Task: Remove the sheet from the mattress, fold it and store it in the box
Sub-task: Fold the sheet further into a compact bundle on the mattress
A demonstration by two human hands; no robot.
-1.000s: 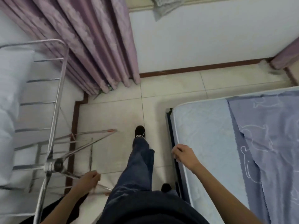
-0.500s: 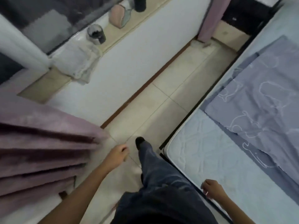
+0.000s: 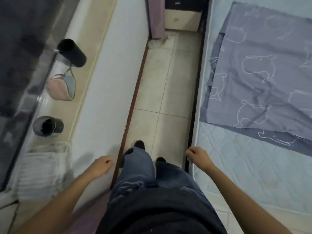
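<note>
Since the earlier frame we have turned to face straight down the tiled aisle (image 3: 166, 92) between the white wall and the bed, and the bunched curtain that filled the left has gone from view. Our left hand (image 3: 101, 167) now hangs in front of the low wall, its fingers (image 3: 108, 162) loosely curled toward the palm and holding nothing. Our right hand (image 3: 198, 157) remains at the near left edge of the mattress (image 3: 236, 173). Its fingers (image 3: 190, 153) are bent downward, close together, over the dark strip of the bed frame; we cannot tell whether they pinch the mattress edge or only hover beside it.

The sheet (image 3: 263, 78), lilac-grey with pale outline drawings, lies on the mattress well ahead of that hand, doubled back on itself so that a darker layer shows under the lighter one. Its right side is cut off by the picture edge, and quilted mattress lies bare between it and us.

On the window sill (image 3: 87, 78) to our left we see a black cylinder (image 3: 72, 53), a pink and grey pouch (image 3: 61, 88), a dark cup (image 3: 48, 126) and a blurred pale cloth (image 3: 43, 169). A purple curtain (image 3: 156, 16) and a small cabinet (image 3: 182, 19) stand at the far end, both cropped at the top. Our legs hide the floor nearest us.
</note>
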